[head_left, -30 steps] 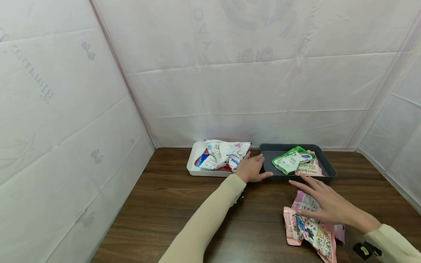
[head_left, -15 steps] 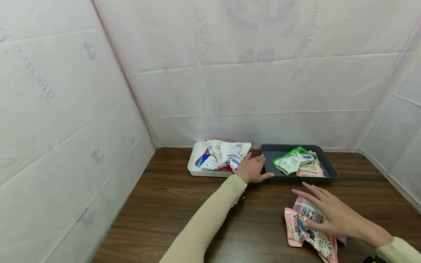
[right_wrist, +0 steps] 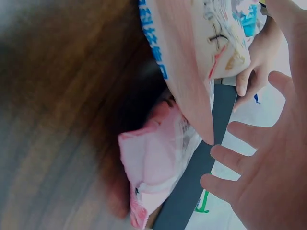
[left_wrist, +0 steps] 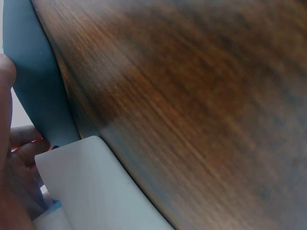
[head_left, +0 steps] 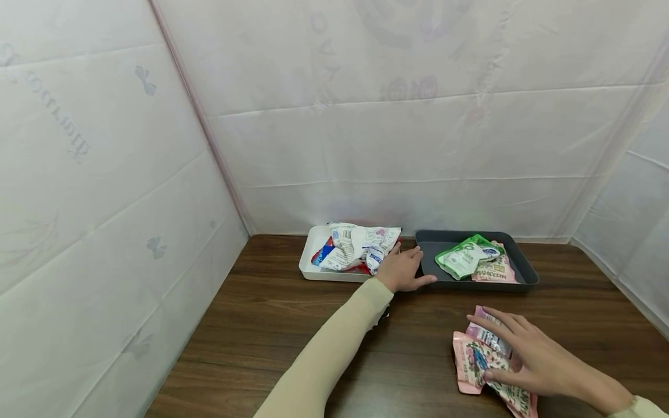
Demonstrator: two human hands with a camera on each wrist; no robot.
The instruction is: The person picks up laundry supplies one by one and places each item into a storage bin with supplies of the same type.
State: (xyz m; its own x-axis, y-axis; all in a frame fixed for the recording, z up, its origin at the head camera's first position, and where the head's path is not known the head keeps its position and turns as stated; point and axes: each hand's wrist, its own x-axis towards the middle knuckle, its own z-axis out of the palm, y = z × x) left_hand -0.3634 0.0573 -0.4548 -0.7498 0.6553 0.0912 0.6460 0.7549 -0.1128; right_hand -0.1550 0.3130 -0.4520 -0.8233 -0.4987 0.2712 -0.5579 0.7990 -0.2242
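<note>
In the head view my left hand point(head_left: 399, 271) lies over the gap between the white tray point(head_left: 308, 274) and the dark grey tray point(head_left: 425, 247), thumb stretched out over the dark rim. My right hand point(head_left: 538, 360) is spread above two snack bags on the table. One is a pink bag point(head_left: 468, 363), the other a purple bag point(head_left: 481, 331) partly under it. In the right wrist view the fingers stand apart, beside the pink bag point(right_wrist: 192, 62); whether any touches it in the head view, I cannot tell.
Inside the white tray lies a white bag point(head_left: 355, 244) over a red and blue one. A green bag point(head_left: 462, 258) overlaps a pink bag point(head_left: 493, 273) in the dark tray. White cloth walls point(head_left: 334, 145) enclose the brown wooden table point(head_left: 272, 325).
My right hand has drawn back from near the dark tray's front edge and come lower over the bags. My left hand stays in the same place.
</note>
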